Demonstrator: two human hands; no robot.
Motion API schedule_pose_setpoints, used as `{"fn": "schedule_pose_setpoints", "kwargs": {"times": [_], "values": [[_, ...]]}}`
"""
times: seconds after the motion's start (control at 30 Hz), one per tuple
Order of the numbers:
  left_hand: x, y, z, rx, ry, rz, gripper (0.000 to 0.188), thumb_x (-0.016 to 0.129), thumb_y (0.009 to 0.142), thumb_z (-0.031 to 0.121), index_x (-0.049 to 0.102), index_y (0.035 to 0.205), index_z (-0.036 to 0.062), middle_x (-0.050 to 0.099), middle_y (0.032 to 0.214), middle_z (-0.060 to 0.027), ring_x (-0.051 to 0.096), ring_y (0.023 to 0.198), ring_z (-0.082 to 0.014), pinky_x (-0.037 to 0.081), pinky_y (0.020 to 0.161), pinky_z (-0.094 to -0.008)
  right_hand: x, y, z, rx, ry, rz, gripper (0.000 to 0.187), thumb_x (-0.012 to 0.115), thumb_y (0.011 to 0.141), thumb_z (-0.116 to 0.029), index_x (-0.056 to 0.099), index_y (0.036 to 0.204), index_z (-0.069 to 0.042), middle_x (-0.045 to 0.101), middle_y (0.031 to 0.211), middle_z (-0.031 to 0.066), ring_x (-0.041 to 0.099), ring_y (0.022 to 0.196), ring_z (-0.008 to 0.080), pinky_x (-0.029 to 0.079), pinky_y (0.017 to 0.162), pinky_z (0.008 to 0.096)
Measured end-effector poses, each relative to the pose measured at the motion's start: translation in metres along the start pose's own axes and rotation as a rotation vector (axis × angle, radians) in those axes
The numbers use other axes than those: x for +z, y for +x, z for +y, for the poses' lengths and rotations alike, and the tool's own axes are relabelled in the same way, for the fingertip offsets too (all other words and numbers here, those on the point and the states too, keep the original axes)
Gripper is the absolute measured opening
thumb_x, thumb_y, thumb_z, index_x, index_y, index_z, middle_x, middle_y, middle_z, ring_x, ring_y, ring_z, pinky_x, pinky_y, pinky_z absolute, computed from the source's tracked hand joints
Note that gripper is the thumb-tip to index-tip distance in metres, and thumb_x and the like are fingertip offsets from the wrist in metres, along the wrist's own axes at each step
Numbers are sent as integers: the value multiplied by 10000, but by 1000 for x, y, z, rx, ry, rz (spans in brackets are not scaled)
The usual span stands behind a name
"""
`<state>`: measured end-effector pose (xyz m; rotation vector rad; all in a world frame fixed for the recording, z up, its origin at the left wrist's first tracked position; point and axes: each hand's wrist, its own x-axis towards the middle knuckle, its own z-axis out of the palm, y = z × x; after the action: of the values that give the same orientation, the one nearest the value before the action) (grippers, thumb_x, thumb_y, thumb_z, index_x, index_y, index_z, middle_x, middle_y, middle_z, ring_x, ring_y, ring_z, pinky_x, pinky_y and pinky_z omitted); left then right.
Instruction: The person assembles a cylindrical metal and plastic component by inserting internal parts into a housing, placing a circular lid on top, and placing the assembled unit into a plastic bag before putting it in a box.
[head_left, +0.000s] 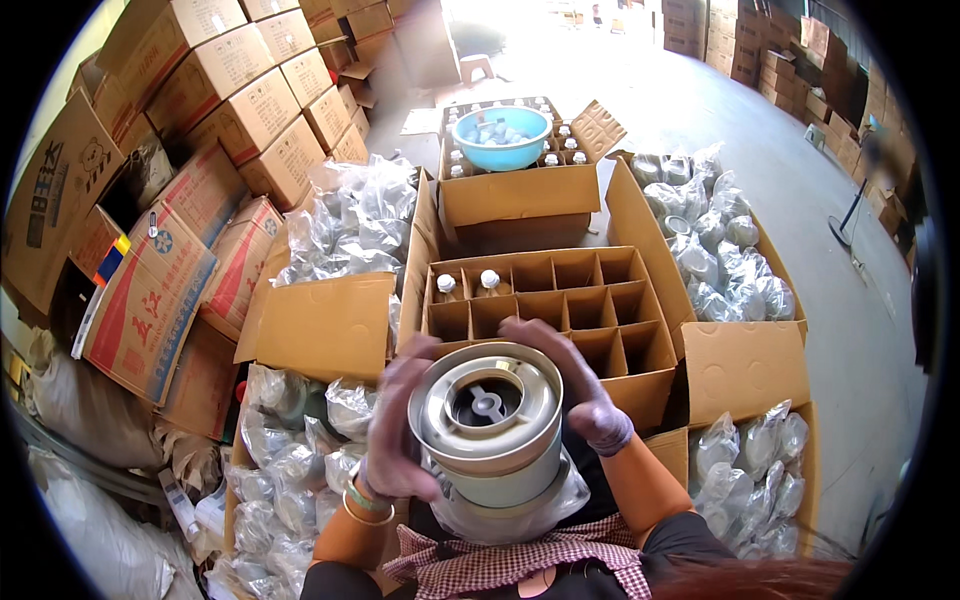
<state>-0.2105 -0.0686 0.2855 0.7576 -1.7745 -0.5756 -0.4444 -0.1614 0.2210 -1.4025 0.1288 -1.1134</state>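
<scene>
Upright in front of my body stands a round, cream-and-grey appliance base point(495, 452), with a recessed top and a small winged coupling at its centre. A clear plastic bag point(505, 515) is bunched around its lower part. My left hand point(400, 435), in a thin purple glove, is along its left side with fingers curved and thumb spread away. On the other side my right hand point(570, 375), gloved too, reaches past the far right rim with fingers stretched out. Both hands are slightly blurred; whether they touch the base I cannot tell.
Directly ahead is a divided carton point(650, 345) with two white-capped bottles point(490, 284). Farther off, a blue basin point(502, 150) rests on another bottle carton. Cartons of bagged parts point(290, 490) flank me on both sides. Stacked boxes point(240, 105) rise at the left.
</scene>
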Motion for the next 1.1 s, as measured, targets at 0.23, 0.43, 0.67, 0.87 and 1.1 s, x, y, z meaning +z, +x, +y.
{"fn": "schedule_pose_setpoints", "kwargs": {"times": [0.23, 0.43, 0.67, 0.87, 1.1], "values": [[-18, 23, -83, -496, -512, 253, 615, 724, 988, 393, 570, 1385, -51, 660, 1324, -134, 643, 1245, -268, 525, 1037, -364, -10, 100, 57, -160, -72, 367, 735, 684, 989, -478, 465, 1505, -2, 549, 1443, 153, 547, 1302, 255, 411, 1131, 394], [17, 8, -114, -598, -758, 573, 537, 546, 1081, 413, 549, 1387, -29, 676, 1259, -149, 671, 1182, -302, 616, 977, -490, 0, 108, 88, -186, -1108, 67, 788, 835, 793, -357, 502, 1465, -113, 622, 1301, 191, 621, 1180, 400, 520, 975, 483], [53, -49, -162, -345, 518, 294, 572, 692, 1000, 384, 598, 1421, 8, 693, 1247, -242, 706, 1143, -341, 559, 959, -409, -35, 73, 218, 619, -175, 267, 449, 632, 1005, -332, 532, 1351, -66, 672, 1157, 276, 680, 1005, 467, 560, 856, 512], [7, -34, -156, -596, -568, 418, 763, 592, 1006, 581, 478, 1500, 10, 603, 1402, -189, 593, 1290, -308, 491, 1090, -426, 1, 80, 134, 215, -739, 87, 400, 623, 995, -332, 559, 1257, -36, 676, 1052, 283, 692, 914, 449, 571, 804, 501], [26, -60, -202, -444, -685, 221, 659, 552, 1023, 570, 481, 1499, 120, 460, 1532, -184, 520, 1361, -295, 472, 1095, -435, -25, 70, 229, 695, 525, -97, 471, 496, 1075, -309, 482, 1514, -140, 528, 1513, 87, 522, 1349, 273, 484, 1066, 453]]}}
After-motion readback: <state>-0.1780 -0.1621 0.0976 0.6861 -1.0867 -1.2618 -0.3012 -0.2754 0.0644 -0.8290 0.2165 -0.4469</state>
